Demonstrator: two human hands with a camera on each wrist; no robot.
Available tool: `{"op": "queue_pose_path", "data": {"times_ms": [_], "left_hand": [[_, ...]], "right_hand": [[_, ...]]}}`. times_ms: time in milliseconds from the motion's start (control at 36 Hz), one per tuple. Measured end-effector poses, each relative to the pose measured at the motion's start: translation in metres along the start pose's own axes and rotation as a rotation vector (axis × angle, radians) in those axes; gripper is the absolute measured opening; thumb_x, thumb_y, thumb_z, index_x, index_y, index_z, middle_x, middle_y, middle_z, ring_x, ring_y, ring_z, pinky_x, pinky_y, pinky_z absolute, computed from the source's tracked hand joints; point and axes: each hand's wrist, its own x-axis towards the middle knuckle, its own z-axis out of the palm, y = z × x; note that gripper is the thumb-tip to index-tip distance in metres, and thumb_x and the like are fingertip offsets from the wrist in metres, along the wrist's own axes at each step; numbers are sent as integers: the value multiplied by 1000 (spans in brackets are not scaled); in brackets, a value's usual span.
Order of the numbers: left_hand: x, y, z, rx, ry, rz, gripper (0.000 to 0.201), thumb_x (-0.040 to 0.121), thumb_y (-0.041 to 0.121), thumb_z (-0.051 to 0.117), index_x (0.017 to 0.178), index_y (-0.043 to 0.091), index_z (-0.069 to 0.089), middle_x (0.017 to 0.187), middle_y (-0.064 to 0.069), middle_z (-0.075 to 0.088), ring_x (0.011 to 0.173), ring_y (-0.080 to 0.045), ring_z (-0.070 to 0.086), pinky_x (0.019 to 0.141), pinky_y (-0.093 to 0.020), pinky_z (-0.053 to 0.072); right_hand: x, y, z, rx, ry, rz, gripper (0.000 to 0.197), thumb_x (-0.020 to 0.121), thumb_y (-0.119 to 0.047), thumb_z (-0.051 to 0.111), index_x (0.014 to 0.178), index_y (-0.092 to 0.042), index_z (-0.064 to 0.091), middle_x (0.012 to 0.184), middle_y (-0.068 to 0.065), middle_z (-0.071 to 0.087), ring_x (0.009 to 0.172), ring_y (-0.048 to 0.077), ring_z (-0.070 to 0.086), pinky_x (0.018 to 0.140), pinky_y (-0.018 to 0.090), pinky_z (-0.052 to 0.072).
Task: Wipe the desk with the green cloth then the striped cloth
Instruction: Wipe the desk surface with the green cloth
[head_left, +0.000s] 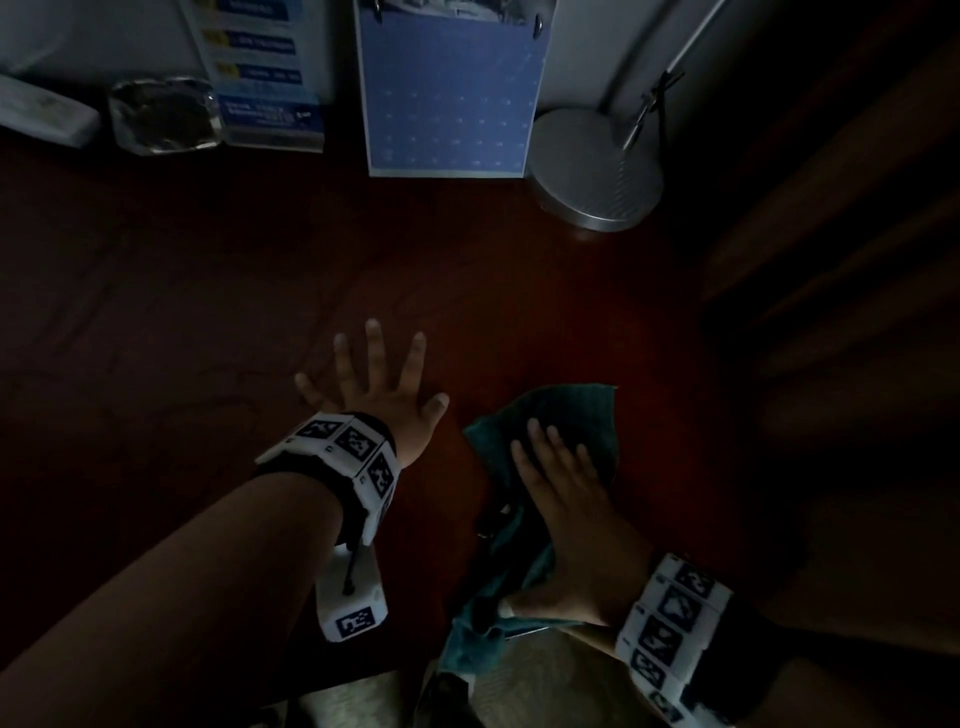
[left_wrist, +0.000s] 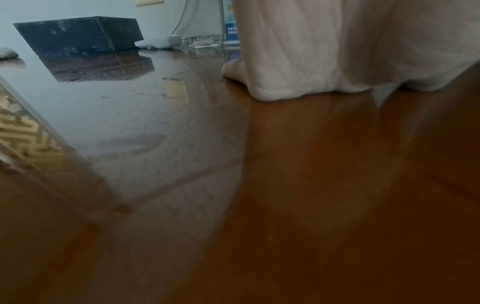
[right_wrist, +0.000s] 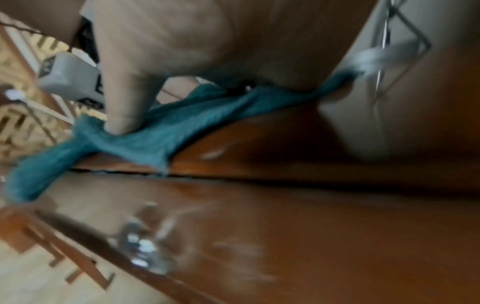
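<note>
The head view is dim. A green cloth (head_left: 582, 410) lies crumpled on the dark wooden desk (head_left: 208, 312), right of centre, and its near end hangs over the desk's front edge. My right hand (head_left: 561, 478) lies flat on top of it with straight fingers. In the right wrist view the thumb (right_wrist: 122, 115) presses down on the green cloth (right_wrist: 161, 133). My left hand (head_left: 379, 384) rests flat on the bare desk to the cloth's left, fingers spread, holding nothing. No striped cloth shows clearly in any view.
Along the back wall stand a blue calendar (head_left: 452, 93), a round metal lamp base (head_left: 597, 171), a leaflet stand (head_left: 265, 78), a glass ashtray (head_left: 166, 114) and a white box (head_left: 41, 109). A black box (left_wrist: 80, 35) sits at the far left.
</note>
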Motion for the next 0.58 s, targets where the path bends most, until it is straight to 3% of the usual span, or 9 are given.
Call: {"op": "queue_pose_path", "data": {"times_ms": [167, 306, 417, 500, 583], "left_hand": [[2, -1, 3, -10, 24, 2, 66, 94, 62, 15, 141, 42, -28, 148, 0, -41, 137, -31, -33, 105, -66, -10], [3, -1, 3, -12, 28, -2, 65, 94, 61, 15, 140, 42, -28, 148, 0, -41, 137, -31, -33, 106, -66, -10], [2, -2, 3, -8, 36, 1, 65, 94, 61, 15, 140, 42, -28, 148, -1, -40, 137, -31, -33, 106, -66, -11], [3, -2, 4, -10, 43, -3, 64, 94, 60, 14, 140, 43, -27, 149, -1, -39, 138, -30, -33, 106, -67, -10], [3, -1, 5, -24, 39, -7, 62, 94, 61, 12, 140, 45, -26, 148, 1, -40, 137, -29, -33, 105, -66, -11]], "right_hand": [[8, -18, 9, 78, 89, 112, 136, 53, -87, 54, 139, -30, -36, 144, -8, -45, 133, 13, -41, 115, 47, -15], [24, -38, 22, 216, 267, 258, 120, 54, -88, 47, 145, -41, -14, 153, -9, -28, 138, 12, -32, 110, 45, -21], [39, -52, 23, 290, 409, 393, 109, 56, -89, 31, 149, -37, 7, 158, -4, -6, 143, 17, -16, 109, 45, -20], [49, -55, 20, 325, 448, 474, 107, 58, -88, 24, 149, -35, 7, 157, -5, -6, 143, 16, -17, 111, 45, -18], [57, -54, 19, 361, 538, 569, 100, 67, -84, 33, 149, -30, 12, 158, -5, 2, 145, 15, -11, 113, 44, -12]]}}
